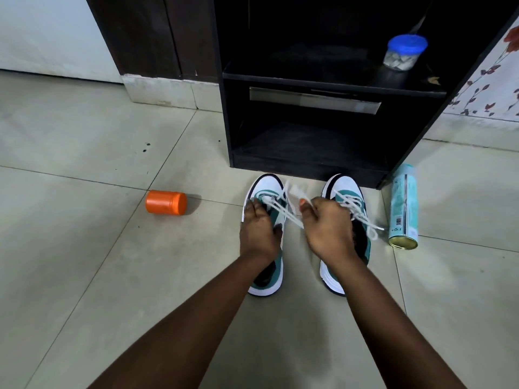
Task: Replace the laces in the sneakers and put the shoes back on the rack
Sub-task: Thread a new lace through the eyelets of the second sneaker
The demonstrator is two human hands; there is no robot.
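Grips (pixel 259 228) (pixel 327 223) pinching white lace (pixel 283 213).

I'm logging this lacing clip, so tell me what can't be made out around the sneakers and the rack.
Head view only:
- Left sneaker eyelets: covered by the left hand, so lacing progress is unclear.
- White lace tip: motion-blurred near the right hand.
- Right sneaker opening: hidden behind the right hand and wrist.
- Shoe rack upper part: cut off by the top edge, interior too dark.
- Spray can label: too small to read.
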